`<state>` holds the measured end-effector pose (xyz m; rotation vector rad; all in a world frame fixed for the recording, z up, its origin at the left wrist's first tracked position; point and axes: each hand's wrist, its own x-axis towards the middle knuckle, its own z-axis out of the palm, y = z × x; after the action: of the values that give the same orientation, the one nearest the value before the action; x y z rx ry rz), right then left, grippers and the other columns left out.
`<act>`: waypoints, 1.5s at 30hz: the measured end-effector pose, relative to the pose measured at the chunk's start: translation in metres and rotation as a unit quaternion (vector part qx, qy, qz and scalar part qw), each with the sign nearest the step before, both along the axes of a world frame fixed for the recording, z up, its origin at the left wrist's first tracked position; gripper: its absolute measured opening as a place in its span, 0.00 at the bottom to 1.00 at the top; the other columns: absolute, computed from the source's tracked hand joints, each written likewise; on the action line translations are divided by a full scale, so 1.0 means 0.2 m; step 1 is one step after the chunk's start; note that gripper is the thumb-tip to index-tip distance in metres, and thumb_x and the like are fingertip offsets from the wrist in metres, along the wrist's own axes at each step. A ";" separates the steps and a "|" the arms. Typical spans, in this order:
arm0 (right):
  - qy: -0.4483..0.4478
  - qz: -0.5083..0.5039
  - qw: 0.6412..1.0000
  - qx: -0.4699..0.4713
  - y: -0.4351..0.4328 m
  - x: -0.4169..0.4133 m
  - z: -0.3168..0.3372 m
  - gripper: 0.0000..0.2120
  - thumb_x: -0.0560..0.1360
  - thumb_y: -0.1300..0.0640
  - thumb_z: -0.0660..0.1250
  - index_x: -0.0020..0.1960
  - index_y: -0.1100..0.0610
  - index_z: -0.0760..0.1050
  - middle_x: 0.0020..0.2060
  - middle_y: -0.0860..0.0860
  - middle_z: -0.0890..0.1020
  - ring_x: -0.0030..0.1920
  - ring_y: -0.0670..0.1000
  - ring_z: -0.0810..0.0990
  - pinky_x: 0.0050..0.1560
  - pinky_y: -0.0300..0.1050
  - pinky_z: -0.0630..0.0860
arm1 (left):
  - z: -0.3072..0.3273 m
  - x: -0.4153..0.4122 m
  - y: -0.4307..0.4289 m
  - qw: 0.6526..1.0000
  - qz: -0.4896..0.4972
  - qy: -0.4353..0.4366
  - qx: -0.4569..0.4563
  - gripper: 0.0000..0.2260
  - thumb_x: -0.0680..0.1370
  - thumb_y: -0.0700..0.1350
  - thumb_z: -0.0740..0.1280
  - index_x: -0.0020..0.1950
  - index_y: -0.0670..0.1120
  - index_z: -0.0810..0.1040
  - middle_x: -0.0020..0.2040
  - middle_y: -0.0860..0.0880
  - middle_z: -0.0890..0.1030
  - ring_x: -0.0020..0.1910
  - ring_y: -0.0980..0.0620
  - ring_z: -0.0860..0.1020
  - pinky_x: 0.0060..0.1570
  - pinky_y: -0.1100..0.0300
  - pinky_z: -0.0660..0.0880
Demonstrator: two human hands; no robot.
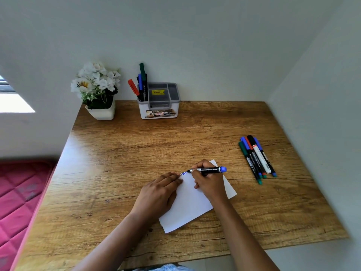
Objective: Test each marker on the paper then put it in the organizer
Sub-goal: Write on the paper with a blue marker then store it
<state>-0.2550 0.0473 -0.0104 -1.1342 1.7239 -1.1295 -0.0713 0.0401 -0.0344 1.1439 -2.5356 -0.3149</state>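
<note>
A white sheet of paper (192, 204) lies on the wooden table (136, 145) near its front middle. My right hand (209, 182) grips a black marker with a blue end (210, 170), its tip touching the paper's top edge beside short blue marks. My left hand (158, 192) lies flat on the paper's left edge, fingers straight. Several capped markers (256, 158) lie bunched together at the right. A grey and white organizer (159, 100) stands at the back, with red, blue and green markers (141, 83) upright in its left compartment.
A white pot of white flowers (97, 90) stands at the back left beside the organizer. Walls close off the table at the back and right. A pink quilted surface (17, 202) lies below the table's left edge.
</note>
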 end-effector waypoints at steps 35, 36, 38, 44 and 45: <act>0.023 -0.025 0.999 -0.010 -0.01 0.00 -0.02 0.04 0.72 0.65 0.66 0.38 0.63 0.74 0.29 0.51 0.77 0.25 0.44 0.76 0.26 0.46 0.77 | -0.01 -0.01 0.00 1.000 0.007 0.018 -0.020 0.18 0.75 0.49 0.57 0.58 0.50 0.82 0.59 0.54 0.81 0.58 0.53 0.79 0.44 0.62 0.78; 0.023 -0.027 0.999 -0.007 -0.02 0.00 -0.02 0.05 0.72 0.65 0.66 0.38 0.63 0.74 0.29 0.51 0.77 0.25 0.44 0.75 0.26 0.45 0.76 | 0.00 -0.01 0.00 1.000 0.008 0.016 -0.018 0.18 0.75 0.49 0.56 0.58 0.50 0.82 0.59 0.54 0.81 0.58 0.54 0.79 0.44 0.63 0.78; -0.028 -0.054 0.998 -0.003 -0.02 -0.01 -0.01 0.06 0.73 0.65 0.65 0.37 0.62 0.73 0.27 0.52 0.75 0.24 0.45 0.73 0.24 0.42 0.72 | 0.00 0.00 0.00 1.000 0.008 0.015 -0.011 0.18 0.75 0.49 0.56 0.58 0.51 0.82 0.59 0.55 0.81 0.58 0.55 0.78 0.43 0.64 0.77; -0.312 -0.105 0.944 0.032 -0.06 -0.08 0.09 0.09 0.74 0.67 0.63 0.37 0.58 0.73 0.27 0.53 0.74 0.26 0.47 0.71 0.22 0.36 0.67 | 0.01 0.01 -0.02 0.998 0.023 0.065 0.014 0.17 0.75 0.48 0.56 0.58 0.50 0.81 0.59 0.55 0.81 0.57 0.53 0.80 0.41 0.59 0.80; -0.324 -0.092 0.941 0.037 -0.06 -0.08 0.11 0.09 0.74 0.67 0.63 0.37 0.57 0.74 0.28 0.54 0.74 0.26 0.47 0.72 0.23 0.36 0.67 | 0.02 0.00 -0.02 0.995 0.039 0.093 0.015 0.16 0.75 0.47 0.57 0.58 0.50 0.81 0.58 0.54 0.81 0.56 0.53 0.80 0.42 0.59 0.80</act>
<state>-0.2717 0.0352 0.0107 -0.4698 1.3446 -1.3499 -0.0704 0.0355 -0.0295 1.1647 -2.3264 -0.4204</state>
